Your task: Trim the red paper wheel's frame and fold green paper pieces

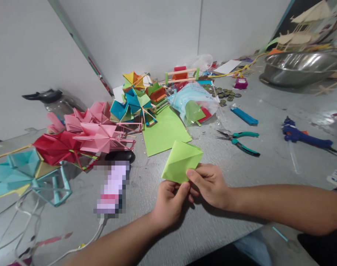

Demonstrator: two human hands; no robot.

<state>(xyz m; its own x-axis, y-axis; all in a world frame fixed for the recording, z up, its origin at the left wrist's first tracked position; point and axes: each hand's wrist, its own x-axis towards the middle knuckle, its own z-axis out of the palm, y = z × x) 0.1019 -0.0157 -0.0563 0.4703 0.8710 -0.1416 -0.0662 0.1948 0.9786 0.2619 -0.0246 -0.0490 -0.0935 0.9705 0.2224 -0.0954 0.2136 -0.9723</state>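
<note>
Both hands, left (170, 201) and right (210, 184), pinch the folded green paper (182, 160) at its six-o'clock edge, lifting it off the counter (268, 162); flat green sheet (164, 131) lies at twelve o'clock.

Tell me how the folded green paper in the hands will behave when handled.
The folded green paper probably feels very light: the left hand and right hand pinch only its lower corner. Its sharp creases suggest it holds shape yet crushes easily. It looks thin, so it likely flexes if pushed.
</note>
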